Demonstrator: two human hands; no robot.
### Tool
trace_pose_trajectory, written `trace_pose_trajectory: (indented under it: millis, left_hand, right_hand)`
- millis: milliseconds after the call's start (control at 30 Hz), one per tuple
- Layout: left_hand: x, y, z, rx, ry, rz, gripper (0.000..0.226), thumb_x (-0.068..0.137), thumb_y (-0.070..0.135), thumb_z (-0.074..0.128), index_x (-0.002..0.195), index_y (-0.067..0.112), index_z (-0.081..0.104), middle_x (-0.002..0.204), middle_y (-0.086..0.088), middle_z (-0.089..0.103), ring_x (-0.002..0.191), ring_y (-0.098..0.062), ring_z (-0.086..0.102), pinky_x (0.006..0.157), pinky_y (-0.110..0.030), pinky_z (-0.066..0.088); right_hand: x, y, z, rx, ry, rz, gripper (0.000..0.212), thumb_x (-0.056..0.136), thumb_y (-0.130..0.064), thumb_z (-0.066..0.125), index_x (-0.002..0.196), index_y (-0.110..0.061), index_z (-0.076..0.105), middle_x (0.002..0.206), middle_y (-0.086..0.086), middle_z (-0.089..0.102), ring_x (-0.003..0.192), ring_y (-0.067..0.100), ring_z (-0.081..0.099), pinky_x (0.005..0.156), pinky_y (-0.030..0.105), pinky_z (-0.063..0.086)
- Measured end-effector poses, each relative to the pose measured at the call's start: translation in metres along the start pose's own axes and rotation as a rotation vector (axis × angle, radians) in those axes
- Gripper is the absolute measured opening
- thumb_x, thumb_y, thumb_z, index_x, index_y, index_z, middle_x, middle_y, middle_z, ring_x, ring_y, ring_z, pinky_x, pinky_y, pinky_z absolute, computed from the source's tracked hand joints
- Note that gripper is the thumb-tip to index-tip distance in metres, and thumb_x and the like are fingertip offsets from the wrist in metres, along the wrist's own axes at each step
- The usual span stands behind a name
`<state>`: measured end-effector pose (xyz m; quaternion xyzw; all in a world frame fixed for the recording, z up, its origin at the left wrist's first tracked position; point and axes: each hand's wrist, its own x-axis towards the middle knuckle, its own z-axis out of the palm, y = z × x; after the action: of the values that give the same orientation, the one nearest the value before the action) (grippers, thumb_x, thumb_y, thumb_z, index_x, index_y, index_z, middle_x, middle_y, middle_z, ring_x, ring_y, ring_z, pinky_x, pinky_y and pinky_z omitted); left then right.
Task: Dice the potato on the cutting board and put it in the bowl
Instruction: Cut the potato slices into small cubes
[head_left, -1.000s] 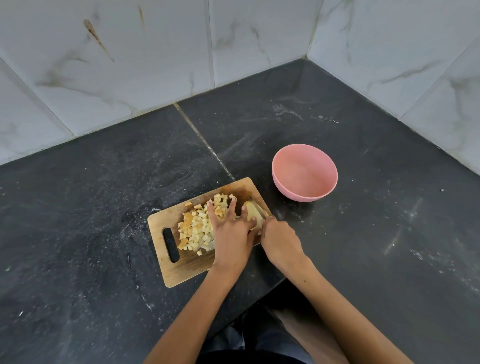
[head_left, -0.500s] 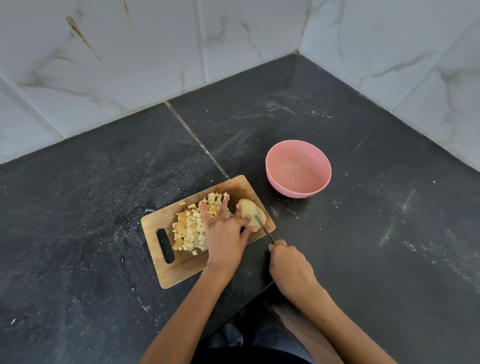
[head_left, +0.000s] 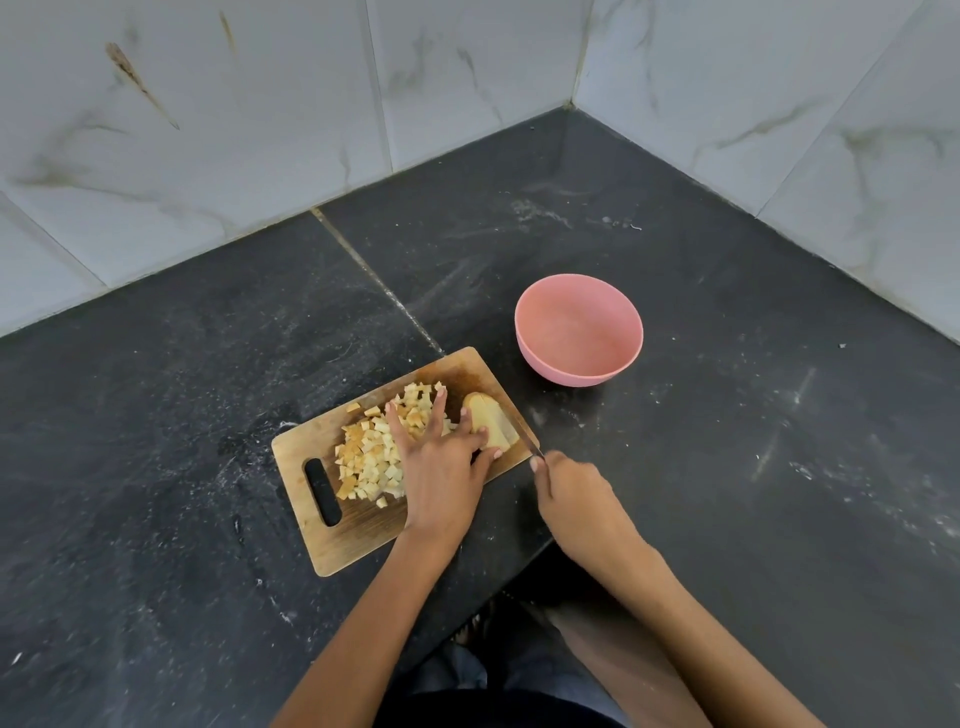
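Most of the potato: already cut; in the head view you had a heap of diced pieces (head_left: 375, 457) lying on the cutting board (head_left: 358, 535), left of the part not yet cut.
Uncut part: one potato chunk (head_left: 491, 423) sat at the far right corner of the board, apparently scored into slices but not yet crossed into dice.
Your left hand (head_left: 439, 467): it lay over the board with fingers stretched out, the outer ones across the dice, the thumb and forefinger pressing on the chunk to steady it.
Your right hand (head_left: 576, 499): it was curled round the handle of the knife (head_left: 527, 441), just off the near right edge of the board; the handle itself was hidden inside your fist.
Blade: it lay along the right side of the chunk, touching or just beside it; I could not tell which.
Bowl (head_left: 579, 364): pink, standing on the dark countertop (head_left: 727, 467) just beyond the board to the right, with no potato in it.
Still to do, by my reckoning: dice the last chunk, then move everything from the board into the bowl.
Progress: cutting nearly finished; transfer not begun.
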<state>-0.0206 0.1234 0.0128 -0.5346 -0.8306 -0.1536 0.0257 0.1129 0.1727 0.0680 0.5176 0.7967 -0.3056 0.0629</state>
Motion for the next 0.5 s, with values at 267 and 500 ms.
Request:
trace_pose_trajectory:
  millis: [267, 500]
  left_hand:
    - [-0.001, 0.001, 0.0, -0.069, 0.016, -0.007, 0.015, 0.074, 0.019, 0.08, 0.086, 0.027, 0.077, 0.107, 0.0, 0.072, 0.125, -0.031, 0.051, 0.111, -0.056, -0.008]
    - [0.001, -0.002, -0.001, -0.111, 0.033, 0.003, 0.02, 0.072, 0.018, 0.081, 0.087, 0.03, 0.076, 0.105, 0.0, 0.072, 0.124, -0.032, 0.052, 0.11, -0.055, -0.005]
  right_hand:
    - [0.041, -0.026, 0.011, -0.056, -0.077, 0.005, 0.03, 0.103, -0.026, 0.037, 0.118, -0.009, 0.057, 0.103, 0.007, 0.064, 0.089, 0.021, 0.066, 0.08, 0.032, 0.056]
    - [0.05, -0.042, 0.017, -0.174, -0.045, 0.028, 0.029, 0.101, -0.012, 0.039, 0.129, -0.007, 0.047, 0.118, 0.01, 0.06, 0.102, 0.025, 0.063, 0.082, 0.032, 0.051]
